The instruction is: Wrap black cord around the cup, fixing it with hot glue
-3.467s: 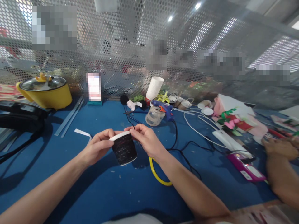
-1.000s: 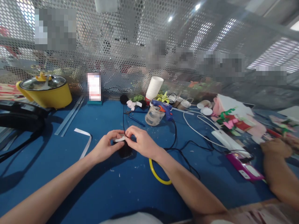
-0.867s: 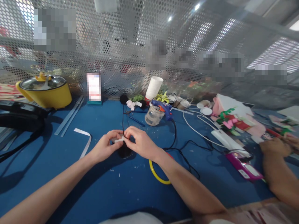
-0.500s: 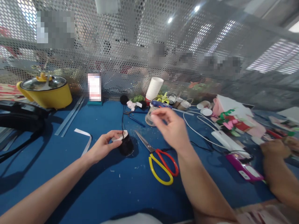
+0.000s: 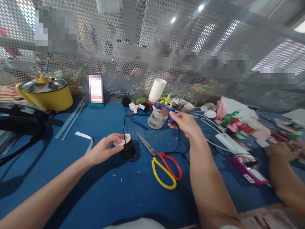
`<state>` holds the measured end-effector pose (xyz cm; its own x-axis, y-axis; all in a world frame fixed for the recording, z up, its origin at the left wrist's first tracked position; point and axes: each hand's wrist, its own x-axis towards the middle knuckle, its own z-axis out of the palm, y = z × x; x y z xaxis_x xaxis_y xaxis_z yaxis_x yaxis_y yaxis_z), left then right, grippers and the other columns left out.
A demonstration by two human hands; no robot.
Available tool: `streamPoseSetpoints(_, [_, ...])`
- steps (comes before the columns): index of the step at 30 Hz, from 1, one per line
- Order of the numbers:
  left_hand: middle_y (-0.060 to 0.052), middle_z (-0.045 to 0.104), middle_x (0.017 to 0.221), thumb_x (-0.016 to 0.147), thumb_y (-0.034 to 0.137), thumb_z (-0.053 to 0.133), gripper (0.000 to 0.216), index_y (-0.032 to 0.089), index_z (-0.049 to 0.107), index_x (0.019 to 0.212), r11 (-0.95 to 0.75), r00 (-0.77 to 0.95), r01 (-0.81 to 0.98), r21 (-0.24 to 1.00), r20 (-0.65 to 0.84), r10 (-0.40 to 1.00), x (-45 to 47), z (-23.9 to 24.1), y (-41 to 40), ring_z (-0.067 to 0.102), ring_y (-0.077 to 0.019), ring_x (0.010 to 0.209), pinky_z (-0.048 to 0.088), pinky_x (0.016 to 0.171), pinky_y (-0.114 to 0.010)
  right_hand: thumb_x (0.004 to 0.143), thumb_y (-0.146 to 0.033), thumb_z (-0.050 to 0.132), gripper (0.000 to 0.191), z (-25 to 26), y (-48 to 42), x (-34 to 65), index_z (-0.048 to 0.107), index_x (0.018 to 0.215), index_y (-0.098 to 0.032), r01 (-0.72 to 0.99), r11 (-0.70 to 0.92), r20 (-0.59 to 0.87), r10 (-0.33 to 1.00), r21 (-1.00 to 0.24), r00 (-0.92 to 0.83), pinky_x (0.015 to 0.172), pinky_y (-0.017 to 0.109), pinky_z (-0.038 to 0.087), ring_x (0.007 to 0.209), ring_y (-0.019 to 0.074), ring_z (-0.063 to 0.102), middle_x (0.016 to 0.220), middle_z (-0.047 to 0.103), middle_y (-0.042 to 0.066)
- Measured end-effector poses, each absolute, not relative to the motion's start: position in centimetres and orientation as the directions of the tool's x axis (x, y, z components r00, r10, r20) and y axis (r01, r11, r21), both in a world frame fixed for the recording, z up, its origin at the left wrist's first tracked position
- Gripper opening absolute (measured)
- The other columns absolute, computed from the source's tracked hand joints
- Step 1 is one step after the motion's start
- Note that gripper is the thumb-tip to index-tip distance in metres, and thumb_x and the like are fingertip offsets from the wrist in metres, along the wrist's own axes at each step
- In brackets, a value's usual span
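yellow pot (image 5: 45, 95): sitting at the far left of the blue table (image 5: 107, 197), wearing a glass lid.
white strip (image 5: 84, 137): lying curled on the table, left of the left hand, not touching it.
left hand (image 5: 105, 149): curling partly closed, thumb and fingertips pinching the white rim of the black cup.
black cup (image 5: 128, 150): resting on the table near the middle, tilting under the left hand's fingertips.
black thread (image 5: 124, 122): running from the cup's rim toward the far side.
scissors (image 5: 162, 160): lying open on the table just right of the cup, blades pointing far-left, red and yellow handles pointing nearer.
glass jar (image 5: 157, 119): standing beyond the scissors, just left of the glue gun.
glue gun (image 5: 166, 109): sitting on the far middle of the table, black cord trailing nearward.
right hand (image 5: 187, 122): reaching far across the table, fingers wrapping closed around the glue gun's handle.
white power strip (image 5: 232, 144): lying right of the right arm.
pink phone (image 5: 249, 170): lying near the right edge.
co-worker's hand (image 5: 282, 151): resting at the far right, well apart from both hands.
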<state>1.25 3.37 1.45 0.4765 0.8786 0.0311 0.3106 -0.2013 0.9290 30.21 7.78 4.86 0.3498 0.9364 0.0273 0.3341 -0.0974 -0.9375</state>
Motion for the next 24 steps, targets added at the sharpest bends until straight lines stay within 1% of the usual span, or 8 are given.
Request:
streamPoseSetpoints(2, [-0.012, 0.053, 0.117, 0.072, 0.035, 0.054, 0.019, 0.018, 0.048, 0.065, -0.200, 0.476, 0.311, 0.929, 0.030, 0.879, 1.3, 1.5, 3.4, 0.048, -0.0240, 0.109, 0.032, 0.093, -0.038, 0.067, -0.034, 0.064, 0.025, 4.7, 7.8, 30.0, 0.053, 0.054, -0.015, 0.207, -0.128, -0.055, 0.944, -0.970, 0.326, 0.039, 0.021, 0.048, 0.038, 0.0102, 0.054, 0.046, 0.055, 0.001])
streamPoseSetpoints(5, [-0.012, 0.054, 0.116, 0.072, 0.035, 0.054, 0.018, 0.018, 0.048, 0.066, -0.201, 0.472, 0.318, 0.927, 0.029, 0.881, 1.3, 1.5, 3.4, 0.048, -0.0242, 0.109, 0.031, 0.093, -0.038, 0.067, -0.023, 0.065, 0.019, 4.4, 8.0, 29.8, 0.054, 0.055, -0.013, 0.088, -0.159, -0.123, 0.939, -0.983, 0.321, 0.035, 0.017, 0.046, 0.037, 0.0076, 0.053, 0.047, 0.058, 0.002])
streamPoseSetpoints(8, [-0.013, 0.053, 0.116, 0.073, 0.034, 0.052, 0.018, 0.018, 0.047, 0.067, -0.208, 0.480, 0.327, 0.922, 0.027, 0.877, 1.2, 1.5, 3.4, 0.048, -0.0241, 0.109, 0.031, 0.093, -0.038, 0.067, -0.014, 0.061, 0.015, 4.3, 8.3, 29.7, 0.054, 0.054, -0.013, 0.048, -0.136, -0.111, 0.931, -0.990, 0.348, 0.036, 0.015, 0.045, 0.038, 0.0060, 0.051, 0.047, 0.056, 0.001])
streamPoseSetpoints(11, [-0.012, 0.053, 0.115, 0.073, 0.033, 0.052, 0.017, 0.018, 0.047, 0.067, -0.215, 0.484, 0.332, 0.918, 0.030, 0.875, 1.1, 1.3, 3.5, 0.048, -0.0237, 0.108, 0.032, 0.092, -0.037, 0.067, -0.011, 0.056, 0.010, 4.3, 8.5, 29.3, 0.054, 0.057, -0.013, 0.008, -0.087, -0.078, 0.930, -0.996, 0.359, 0.040, 0.014, 0.045, 0.041, 0.0052, 0.052, 0.050, 0.056, -0.001])
streamPoseSetpoints(14, [-0.011, 0.055, 0.112, 0.073, 0.034, 0.052, 0.016, 0.019, 0.048, 0.069, -0.219, 0.479, 0.325, 0.920, 0.039, 0.877, 1.0, 1.3, 3.5, 0.050, -0.0229, 0.106, 0.034, 0.091, -0.036, 0.065, -0.012, 0.055, 0.003, 4.7, 8.3, 28.9, 0.054, 0.065, -0.015, -0.013, -0.018, -0.021, 0.928, -1.000, 0.372, 0.045, 0.014, 0.045, 0.047, 0.0052, 0.054, 0.055, 0.056, -0.003])
streamPoseSetpoints(17, [-0.011, 0.055, 0.111, 0.072, 0.034, 0.052, 0.016, 0.019, 0.048, 0.067, -0.248, 0.480, 0.369, 0.896, 0.045, 0.876, 0.9, 1.5, 3.6, 0.050, -0.0232, 0.105, 0.033, 0.091, -0.036, 0.059, -0.015, 0.059, 0.015, 5.5, 7.5, 28.5, 0.052, 0.073, -0.017, -0.009, 0.102, 0.093, 0.937, -0.995, 0.337, 0.049, 0.017, 0.046, 0.054, 0.0071, 0.057, 0.063, 0.058, -0.004])
streamPoseSetpoints(20, [-0.011, 0.056, 0.110, 0.073, 0.032, 0.051, 0.015, 0.019, 0.047, 0.066, -0.284, 0.510, 0.396, 0.873, 0.049, 0.859, 0.8, 1.6, 3.7, 0.050, -0.0234, 0.104, 0.033, 0.091, -0.037, 0.057, -0.017, 0.061, 0.021, 6.3, 6.4, 27.8, 0.053, 0.076, -0.018, 0.035, 0.167, 0.170, 0.962, -0.985, 0.215, 0.051, 0.021, 0.046, 0.055, 0.0095, 0.057, 0.066, 0.059, -0.003])
streamPoseSetpoints(24, [-0.011, 0.055, 0.109, 0.075, 0.032, 0.050, 0.015, 0.019, 0.046, 0.069, -0.255, 0.497, 0.325, 0.911, 0.065, 0.866, 0.7, 1.1, 3.9, 0.050, -0.0227, 0.105, 0.033, 0.091, -0.037, 0.064, -0.020, 0.058, 0.017, 7.1, 4.6, 26.2, 0.058, 0.080, -0.013, 0.112, 0.166, 0.170, 0.985, -0.980, 0.030, 0.043, 0.022, 0.041, 0.044, 0.0085, 0.049, 0.054, 0.056, -0.002])
